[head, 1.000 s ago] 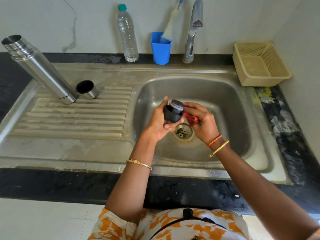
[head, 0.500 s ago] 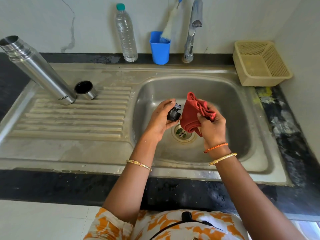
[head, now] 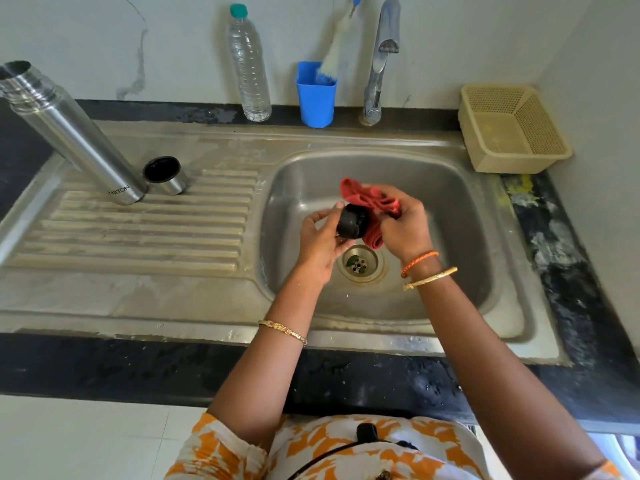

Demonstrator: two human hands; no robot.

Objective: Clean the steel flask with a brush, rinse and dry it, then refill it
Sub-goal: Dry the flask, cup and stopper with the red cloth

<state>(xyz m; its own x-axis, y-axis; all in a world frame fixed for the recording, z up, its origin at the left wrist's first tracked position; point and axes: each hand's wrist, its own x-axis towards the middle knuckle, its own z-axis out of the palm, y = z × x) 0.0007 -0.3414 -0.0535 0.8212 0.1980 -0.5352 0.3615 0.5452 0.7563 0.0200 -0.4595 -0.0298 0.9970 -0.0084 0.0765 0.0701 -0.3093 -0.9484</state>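
Two hands busy over the drain [head: 360,264]: left hand [head: 320,242] grips the stopper [head: 351,221], right hand [head: 403,225] clutches the cloth [head: 370,202]; a wet slip could drop the stopper below them

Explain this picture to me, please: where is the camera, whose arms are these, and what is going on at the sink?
There is no machine here. A person wears one wide-angle camera on the head, looking down at their own two arms over a steel sink. The left hand holds a black flask stopper. The right hand has its grip on a red cloth that touches the stopper, apparently drying it. On the ribbed draining board stands the open steel flask, with its steel cap beside it, opening up. Along the wall are a clear water bottle, a blue cup holding a brush, the tap and a cream basket.
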